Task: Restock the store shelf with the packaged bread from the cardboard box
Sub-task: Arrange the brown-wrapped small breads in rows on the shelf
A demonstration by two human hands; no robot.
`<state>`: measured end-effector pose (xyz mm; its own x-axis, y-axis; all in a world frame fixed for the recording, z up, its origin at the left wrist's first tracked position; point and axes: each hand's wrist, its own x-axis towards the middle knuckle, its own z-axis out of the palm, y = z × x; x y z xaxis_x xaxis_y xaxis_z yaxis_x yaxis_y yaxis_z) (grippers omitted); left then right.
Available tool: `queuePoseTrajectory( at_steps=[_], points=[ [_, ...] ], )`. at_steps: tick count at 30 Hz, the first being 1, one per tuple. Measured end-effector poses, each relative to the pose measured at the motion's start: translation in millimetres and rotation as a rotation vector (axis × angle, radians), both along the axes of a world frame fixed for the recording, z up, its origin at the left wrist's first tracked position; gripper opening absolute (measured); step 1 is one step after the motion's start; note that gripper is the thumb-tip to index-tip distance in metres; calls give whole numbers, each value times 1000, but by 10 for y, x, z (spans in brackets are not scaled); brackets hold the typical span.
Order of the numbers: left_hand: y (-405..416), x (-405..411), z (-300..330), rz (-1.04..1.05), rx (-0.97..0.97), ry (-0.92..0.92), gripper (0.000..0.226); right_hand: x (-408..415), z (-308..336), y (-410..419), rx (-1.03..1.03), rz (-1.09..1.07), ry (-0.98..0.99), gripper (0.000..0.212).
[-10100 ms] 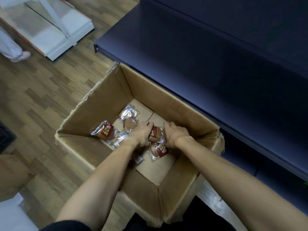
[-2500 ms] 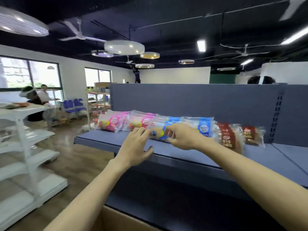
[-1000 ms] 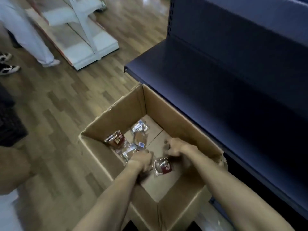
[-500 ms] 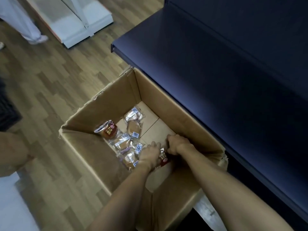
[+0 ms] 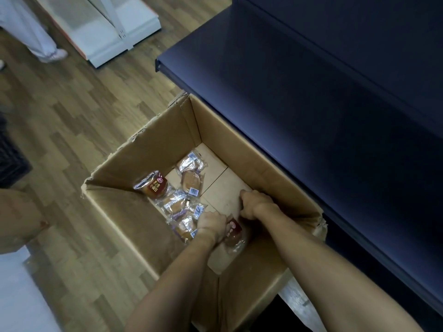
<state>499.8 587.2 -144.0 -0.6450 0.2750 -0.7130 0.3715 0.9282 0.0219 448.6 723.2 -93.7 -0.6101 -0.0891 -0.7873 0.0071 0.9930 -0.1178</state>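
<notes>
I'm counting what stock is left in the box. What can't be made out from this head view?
- Bread packs under the left hand and right hand: fingers and forearms cover them, so the count is uncertain.
- Red-label pack: partly hidden between the wrists; whether either hand grips it is unclear.
- Near corner of the cardboard box: its floor is blocked by the near wall and arms.
- Label print: too small to read.

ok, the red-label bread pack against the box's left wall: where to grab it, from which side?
Pinch the red-label pack across its bulging middle, coming straight down. It lies clear of the other packs, leaning on the cardboard box wall, so a side approach from the left looks blocked.
</notes>
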Motion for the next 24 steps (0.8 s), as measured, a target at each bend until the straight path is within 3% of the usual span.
queuePoseTrajectory(
  at_steps=[5, 9, 11, 17, 24],
  points=[
    [-73, -63, 97, -36, 75, 71, 43, 0, 3, -15, -6, -2, 14, 44],
    [-104, -63, -11, -226, 218, -73, 98, -1, 17, -30, -7, -9, 23, 44],
    [-67, -31, -71, -341, 152, -45, 106, -1, 17, -16, -6, -13, 26, 45],
    [81, 149, -109, -483, 87, 136, 56, 25, 1, 10, 25, 24, 14, 48],
    [153, 155, -103, -521, 18, 172, 53, 29, 3, 8, 43, 45, 8, 42]
  ],
)
